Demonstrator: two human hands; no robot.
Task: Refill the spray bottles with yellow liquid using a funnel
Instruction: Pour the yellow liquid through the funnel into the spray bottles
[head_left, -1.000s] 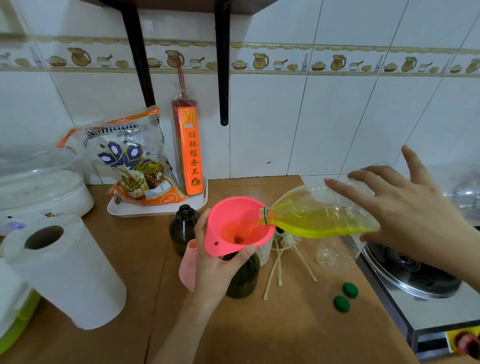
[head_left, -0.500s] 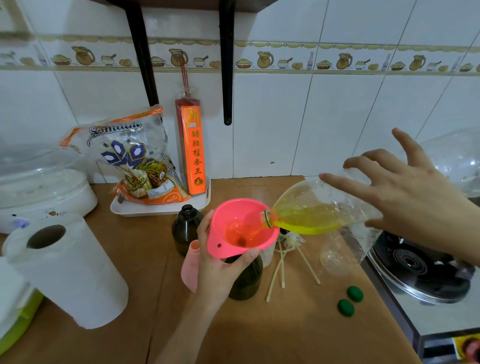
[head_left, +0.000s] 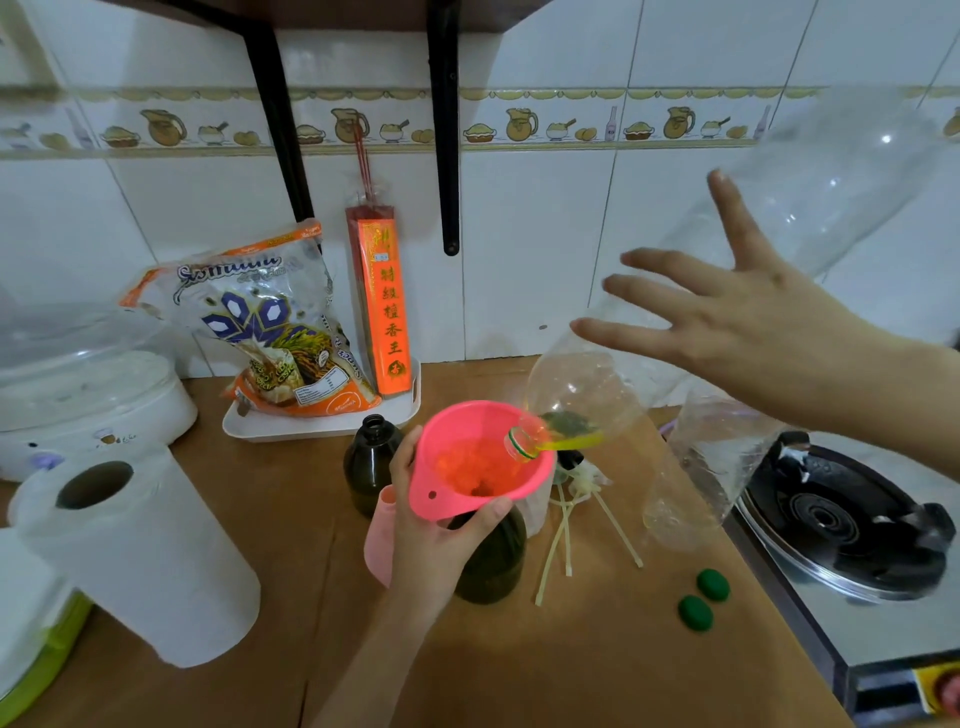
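Liquid, yellow and nearly spent, lies as a thin pool in the neck of a large clear plastic bottle (head_left: 737, 291) that is tipped steeply, base up toward the far right, mouth down inside the pink funnel (head_left: 480, 460). The funnel sits in the neck of a dark spray bottle (head_left: 491, 558) standing on the brown counter (head_left: 519, 665), and its bowl holds an orange-looking puddle. The left hand (head_left: 436, 540) wraps the funnel's stem and the bottle shoulder from the near left, thumb at the far rim and fingers curled under the near rim, clamped on both. The right hand (head_left: 748, 322) lies over the clear bottle's side with fingers spread apart and stretched left; whether the palm really grips the bottle cannot be told. A second dark bottle (head_left: 370, 465), uncapped, stands just beyond and left of the first, and a pale pink cup (head_left: 379, 535) sits just left of the left hand. White spray tubes (head_left: 566, 525) lie on the counter right of the filled bottle, with two green caps (head_left: 704, 600) nearer on the right. A paper towel roll (head_left: 140, 556) stands near left, and a gas stove (head_left: 841, 525) fills the right edge.
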